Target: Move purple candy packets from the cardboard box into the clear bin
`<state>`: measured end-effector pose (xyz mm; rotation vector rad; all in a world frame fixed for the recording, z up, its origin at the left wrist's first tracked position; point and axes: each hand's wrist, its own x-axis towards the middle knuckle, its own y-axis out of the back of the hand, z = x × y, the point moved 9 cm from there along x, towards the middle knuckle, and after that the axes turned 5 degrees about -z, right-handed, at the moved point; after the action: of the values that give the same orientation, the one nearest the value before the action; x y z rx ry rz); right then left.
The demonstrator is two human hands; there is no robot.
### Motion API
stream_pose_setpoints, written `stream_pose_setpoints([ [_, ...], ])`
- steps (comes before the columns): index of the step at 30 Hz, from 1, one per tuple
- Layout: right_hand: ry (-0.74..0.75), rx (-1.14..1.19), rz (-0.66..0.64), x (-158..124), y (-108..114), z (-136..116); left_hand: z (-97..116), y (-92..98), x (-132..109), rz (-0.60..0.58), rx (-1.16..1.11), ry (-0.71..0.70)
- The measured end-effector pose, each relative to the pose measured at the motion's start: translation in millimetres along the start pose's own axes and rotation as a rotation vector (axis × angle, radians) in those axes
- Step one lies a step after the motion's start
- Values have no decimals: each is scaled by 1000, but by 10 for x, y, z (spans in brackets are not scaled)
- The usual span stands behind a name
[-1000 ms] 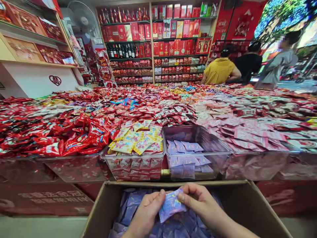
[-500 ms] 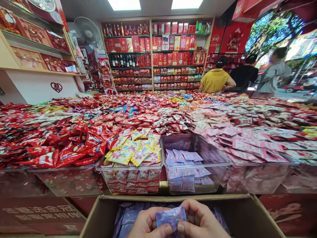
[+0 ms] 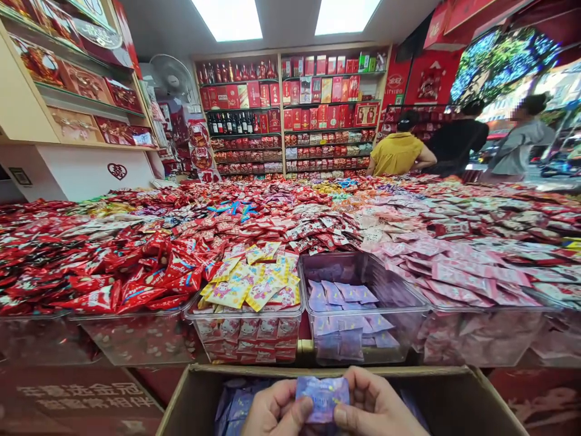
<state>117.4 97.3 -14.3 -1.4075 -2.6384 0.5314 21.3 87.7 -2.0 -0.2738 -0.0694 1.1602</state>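
"What are the two hands doing?"

"The bare left hand (image 3: 279,412) and the bare right hand (image 3: 374,406) are both grasping one small, roughly rectangular, violet-blue packet of glossy film (image 3: 322,393). Each is pinching a side of it, thumb lying on the front, fingers curling behind."

"How is the packet looking?"

"It is facing the camera almost squarely, its upper edge running nearly level. The film is shading from blue into lilac and catching a little light. Paler lettering is running along the top, more print is showing around the middle, and small yellow marks are dotting the right side. The print is coming out too small to read."

"Is any of it being covered?"

"Yes, the left thumb is hiding part of the lower left, and the right thumb is overlapping the lower right corner."

"Where is it sitting?"

"The hands are holding it above a large, open, brown cardboard box (image 3: 449,396). Inside, more violet-blue film packets (image 3: 240,402) are lying to the left of the hands."

"And just beyond?"

"A clear, rectangular plastic bin (image 3: 399,330) is standing behind the box, with lilac film packets (image 3: 347,293) lying mostly toward its left side. Beside it, a pile of yellow-and-white printed packets (image 3: 254,281) is rising above its own bin."
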Motion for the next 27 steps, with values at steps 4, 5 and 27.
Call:
stream_pose_setpoints([
  [4,-13,-37,65,-69,-27,-122,85,37,-40,103,138,12],
  [5,-23,-29,77,-80,-28,-133,80,37,-48,110,118,30],
  [27,39,-157,194,-85,128,-41,-95,17,-36,178,-115,2],
])
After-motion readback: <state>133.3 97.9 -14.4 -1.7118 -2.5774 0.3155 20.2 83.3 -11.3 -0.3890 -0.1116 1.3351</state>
